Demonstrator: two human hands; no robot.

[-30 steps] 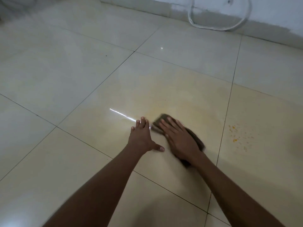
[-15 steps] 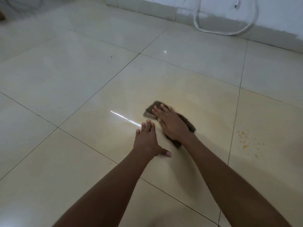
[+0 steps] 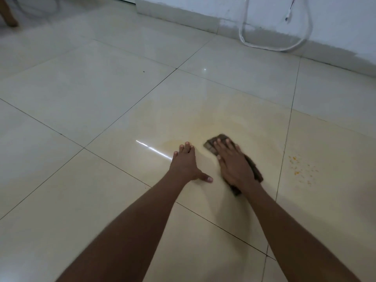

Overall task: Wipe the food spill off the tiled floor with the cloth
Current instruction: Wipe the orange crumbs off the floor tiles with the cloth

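The right hand [image 3: 236, 165] lies flat on the one brown cloth [image 3: 216, 141], fingers straight and spread, pressing it onto the tiled floor [image 3: 91, 94]; this grip is a flat palm press, nothing curled round the fabric. The cloth's long axis runs from its far end, which shows beyond the fingertips, back toward the wrist and slightly right, where a dark edge peeks out beside the heel of the hand.

The left hand [image 3: 186, 163] rests open on the bare tile just to the left of the cloth, fingers straight, thumb out toward the right hand, holding nothing; it seems to serve as a prop.

Two patches of spill show. A faint yellow smear [image 3: 173, 143] sits on the same tile as both hands, just beyond the left fingertips and to the left of the cloth's far end. A scatter of orange crumbs [image 3: 301, 166] lies on the next tile to the right, past the grout line [image 3: 284, 143], well apart from the cloth. The crumbs lie to the right of the grip, so the right hand is the nearer one; reaching them would probably mean sliding the cloth sideways across that line.

A white cable [image 3: 274, 48] loops at the far wall [image 3: 335, 21], and a wooden leg [image 3: 8, 17] stands at the far left corner.
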